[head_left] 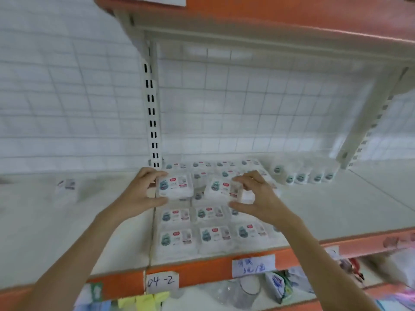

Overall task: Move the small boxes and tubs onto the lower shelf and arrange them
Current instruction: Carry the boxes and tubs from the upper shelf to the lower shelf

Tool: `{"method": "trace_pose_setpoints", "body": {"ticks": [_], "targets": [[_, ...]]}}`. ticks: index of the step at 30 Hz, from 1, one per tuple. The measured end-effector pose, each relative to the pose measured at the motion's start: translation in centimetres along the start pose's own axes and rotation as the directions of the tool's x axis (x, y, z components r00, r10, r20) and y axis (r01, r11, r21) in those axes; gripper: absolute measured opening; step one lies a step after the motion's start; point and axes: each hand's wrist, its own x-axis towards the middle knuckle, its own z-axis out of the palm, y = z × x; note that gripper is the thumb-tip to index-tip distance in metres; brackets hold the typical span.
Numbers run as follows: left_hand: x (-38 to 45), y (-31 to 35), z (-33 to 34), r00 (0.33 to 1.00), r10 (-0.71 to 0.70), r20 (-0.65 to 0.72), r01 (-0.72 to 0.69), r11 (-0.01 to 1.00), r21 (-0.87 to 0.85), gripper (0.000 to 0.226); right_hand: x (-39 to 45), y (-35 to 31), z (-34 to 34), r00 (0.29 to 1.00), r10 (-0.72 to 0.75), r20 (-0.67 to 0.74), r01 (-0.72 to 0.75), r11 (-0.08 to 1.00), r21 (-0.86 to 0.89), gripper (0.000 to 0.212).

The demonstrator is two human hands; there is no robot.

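Note:
My left hand (140, 194) grips a small white box (176, 185) by its left end, thumb below and fingers on top. My right hand (258, 197) grips a second white box (221, 189) by its right end. Both boxes hang just above a grid of several matching white boxes (211, 235) laid flat on the white shelf (336, 207). The two held boxes are a little apart from each other. Each box has a teal picture and a red label on top.
A row of several boxes on their sides (307, 176) stands at the back right. One lone box (66, 185) lies far left. A slotted upright (151, 113) and a bracket (368, 122) flank the bay. Another shelf hangs overhead. Orange edge labels and goods lie below.

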Motion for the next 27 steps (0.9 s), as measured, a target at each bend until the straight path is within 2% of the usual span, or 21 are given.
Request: {"method": "trace_pose_setpoints", "body": {"ticks": [4, 9, 12, 17, 19, 22, 27], "targets": [[-1.1, -0.4, -1.1, 0.988, -0.148, -0.049, 0.148, 0.989, -0.002, 0.062, 3.8, 0.2, 1.8, 0.982, -0.109, 0.155, 0.115, 0.993, -0.028, 0.063], [-2.1, -0.6, -0.5, 0.957, -0.281, -0.071, 0.279, 0.96, -0.039, 0.063, 5.6, 1.7, 3.6, 0.958, -0.133, 0.254, 0.202, 0.942, -0.269, 0.071], [-1.9, -0.1, 0.9, 0.95, -0.307, -0.063, 0.302, 0.95, -0.075, 0.06, 5.5, 2.9, 3.8, 0.96, -0.16, 0.23, 0.217, 0.944, -0.248, 0.065], [-1.4, -0.2, 3.7, 0.925, -0.345, -0.16, 0.319, 0.933, -0.167, 0.055, 4.9, 3.5, 4.3, 0.973, -0.177, 0.149, 0.203, 0.961, -0.185, 0.076], [-1.4, -0.5, 4.5, 0.91, -0.353, -0.22, 0.307, 0.927, -0.216, 0.048, 4.7, 3.4, 4.4, 0.976, -0.172, 0.13, 0.192, 0.968, -0.161, 0.067], [-1.4, -0.9, 5.1, 0.894, -0.366, -0.26, 0.301, 0.918, -0.257, 0.043, 4.7, 3.2, 4.5, 0.975, -0.166, 0.145, 0.187, 0.972, -0.14, 0.042], [-1.3, -1.2, 5.2, 0.904, -0.348, -0.247, 0.297, 0.929, -0.223, 0.044, 4.9, 2.9, 4.5, 0.971, -0.174, 0.164, 0.204, 0.96, -0.19, 0.041]]}}
